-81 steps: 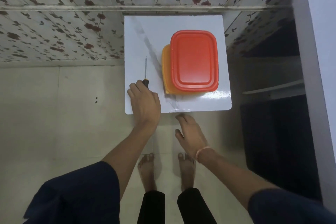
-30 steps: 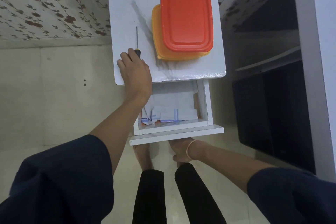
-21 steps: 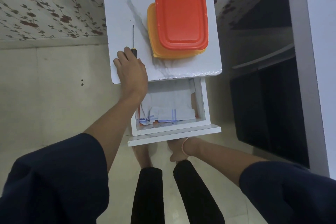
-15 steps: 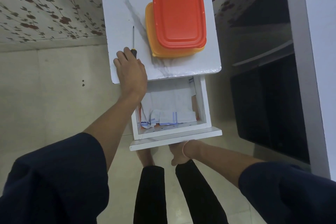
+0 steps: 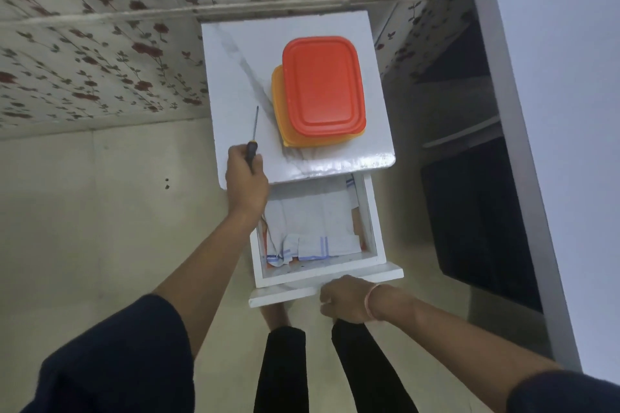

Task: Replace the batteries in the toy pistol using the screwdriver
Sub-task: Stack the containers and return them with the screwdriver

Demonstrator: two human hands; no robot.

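My left hand (image 5: pixel 246 180) grips the black handle of a screwdriver (image 5: pixel 253 136) at the front left corner of a small white cabinet top (image 5: pixel 235 60); the thin shaft points away from me. My right hand (image 5: pixel 345 299) holds the front panel of the cabinet's drawer (image 5: pixel 375 211), which stands pulled out. Inside the drawer lie folded white cloths with blue stripes (image 5: pixel 312 228). No toy pistol or batteries are visible.
A red-lidded box (image 5: pixel 322 89) sits stacked on an orange box (image 5: pixel 280 117) on the cabinet top. A floral-papered wall is behind, a dark open shelf unit (image 5: pixel 469 194) to the right, a white panel (image 5: pixel 553 111) at far right. Pale floor lies left.
The drawer was shut, then pulled out by my right hand. My left hand has curled round the screwdriver handle at the cabinet's corner. The camera view has tilted up.
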